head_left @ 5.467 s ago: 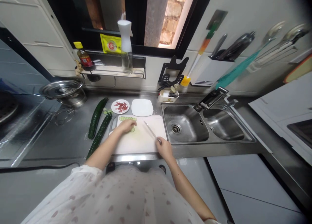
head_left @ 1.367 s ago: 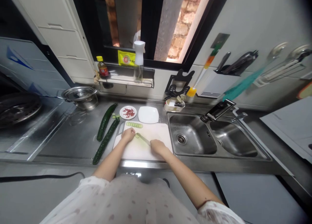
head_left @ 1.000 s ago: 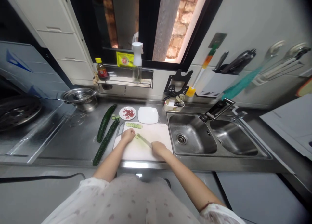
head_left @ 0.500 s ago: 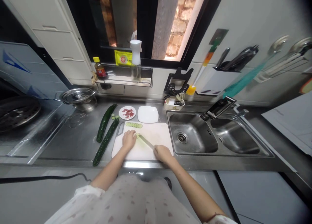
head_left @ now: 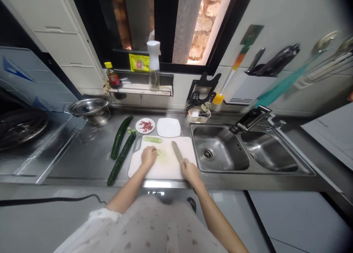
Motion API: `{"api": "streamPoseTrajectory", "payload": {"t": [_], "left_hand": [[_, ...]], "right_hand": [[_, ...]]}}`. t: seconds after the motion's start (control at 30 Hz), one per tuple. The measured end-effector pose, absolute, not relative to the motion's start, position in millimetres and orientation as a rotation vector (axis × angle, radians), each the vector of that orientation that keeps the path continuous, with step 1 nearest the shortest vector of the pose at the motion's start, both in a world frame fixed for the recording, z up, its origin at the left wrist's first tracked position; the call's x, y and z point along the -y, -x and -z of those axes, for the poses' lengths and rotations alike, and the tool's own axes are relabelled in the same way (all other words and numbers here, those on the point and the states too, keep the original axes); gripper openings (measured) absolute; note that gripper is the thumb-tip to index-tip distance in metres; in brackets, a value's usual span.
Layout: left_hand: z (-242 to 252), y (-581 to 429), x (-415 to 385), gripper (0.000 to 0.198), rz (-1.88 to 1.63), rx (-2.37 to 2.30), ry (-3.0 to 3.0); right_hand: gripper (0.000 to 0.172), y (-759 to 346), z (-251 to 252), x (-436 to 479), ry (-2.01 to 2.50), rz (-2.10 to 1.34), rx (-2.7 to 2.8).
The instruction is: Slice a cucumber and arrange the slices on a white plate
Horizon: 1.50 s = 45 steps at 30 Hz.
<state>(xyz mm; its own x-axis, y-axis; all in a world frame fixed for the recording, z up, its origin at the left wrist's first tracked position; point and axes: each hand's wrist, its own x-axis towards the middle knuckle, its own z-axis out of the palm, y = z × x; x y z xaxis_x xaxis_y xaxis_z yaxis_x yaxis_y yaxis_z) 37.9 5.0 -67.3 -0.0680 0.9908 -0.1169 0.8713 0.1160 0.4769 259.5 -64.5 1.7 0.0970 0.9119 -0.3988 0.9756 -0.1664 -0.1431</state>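
Note:
My right hand (head_left: 189,170) is closed round the handle of a kitchen knife (head_left: 177,152), its blade over the right part of the white cutting board (head_left: 168,172). At the board's left side, my left hand (head_left: 149,156) has its fingers bent together on a cucumber slice (head_left: 158,152); how many slices are there I cannot tell. A row of overlapping cucumber slices (head_left: 152,139) lies along the board's far edge. Two dark green cucumbers, a farther one (head_left: 120,137) and a nearer cut one (head_left: 121,159), lie left of the board.
Behind the board stand a small plate (head_left: 141,129) with red chopped pieces and a white square plate (head_left: 168,127). The double sink (head_left: 220,168) borders the board on the right. A lidded steel pot (head_left: 96,115) stands at the back left. A spray bottle (head_left: 153,65) stands on the rack.
My right hand has drawn the knife to the right, away from my left hand and the cucumber slice. The left hand stays at nearly the same place on the board.

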Motion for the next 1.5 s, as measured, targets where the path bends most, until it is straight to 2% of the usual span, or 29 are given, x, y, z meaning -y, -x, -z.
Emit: {"api": "streamPoseTrajectory", "payload": {"t": [0.27,0.53,1.07,1.5], "left_hand": [[65,-40,-11,0.029,-0.311,-2.047,-1.777],[61,-47,-16,0.012,-0.278,-2.039,-1.701],[57,-3,-42,0.02,-0.48,-2.32,-1.392],[63,5,-41,0.021,-0.455,-2.398,-1.435]], "right_hand": [[0.033,-256,-4,61,-2.206,0.596,-1.836],[0.032,-248,4,61,-2.159,0.582,-1.893],[0.031,-249,4,59,-2.187,0.572,-1.916],[0.032,-251,8,56,-2.168,0.574,-1.926]]}}
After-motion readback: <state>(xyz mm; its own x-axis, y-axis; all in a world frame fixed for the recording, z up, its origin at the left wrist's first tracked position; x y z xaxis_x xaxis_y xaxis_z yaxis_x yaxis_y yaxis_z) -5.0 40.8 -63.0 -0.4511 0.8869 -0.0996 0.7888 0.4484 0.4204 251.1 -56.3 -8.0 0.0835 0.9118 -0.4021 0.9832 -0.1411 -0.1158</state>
